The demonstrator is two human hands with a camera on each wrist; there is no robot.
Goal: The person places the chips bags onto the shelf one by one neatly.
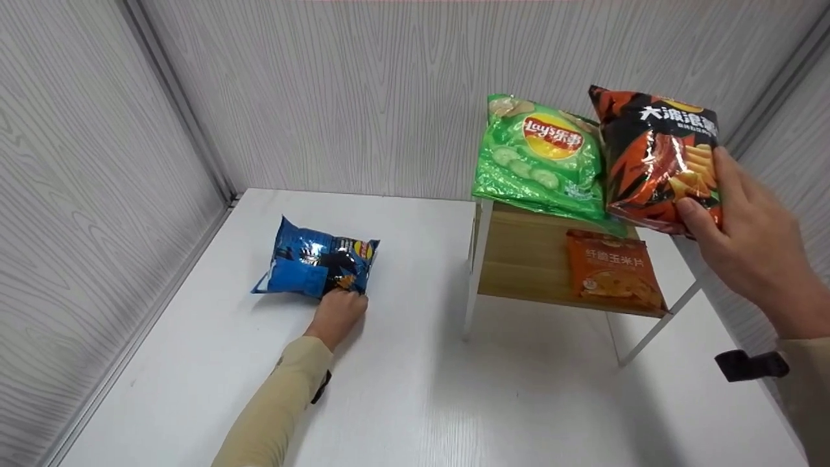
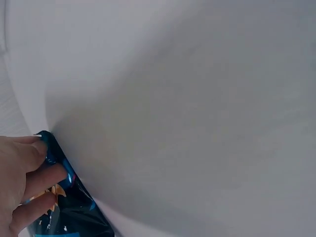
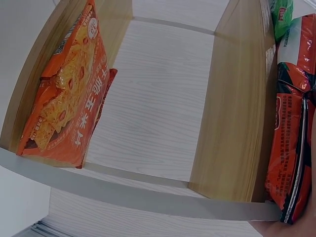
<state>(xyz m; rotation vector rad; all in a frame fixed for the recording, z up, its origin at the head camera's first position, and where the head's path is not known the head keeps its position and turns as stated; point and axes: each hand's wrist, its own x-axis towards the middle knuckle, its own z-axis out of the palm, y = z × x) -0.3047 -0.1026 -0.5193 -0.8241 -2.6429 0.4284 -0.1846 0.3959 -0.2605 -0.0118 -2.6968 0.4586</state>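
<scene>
My left hand point(image 1: 338, 316) pinches the near edge of a blue and black chip bag point(image 1: 301, 269), which lies on the white table. The left wrist view shows thumb and fingers on the corner of that bag point(image 2: 74, 217). Over at the right, my right hand point(image 1: 755, 237) grips a black and orange chip bag point(image 1: 658, 162) by its side, at the top of a small rack. Against it leans a green Lay's chip bag point(image 1: 545, 162), standing on the rack's upper level. In the right wrist view, the gripped bag point(image 3: 291, 143) lies along the upper board's outer face.
The rack has wooden boards point(image 1: 525, 259) and thin white legs point(image 1: 480, 253). An orange bag of corn chips point(image 1: 613, 269) rests on its lower board. Grey wood-grain panels point(image 1: 363, 97) enclose the white table point(image 1: 415, 389) at the back and sides.
</scene>
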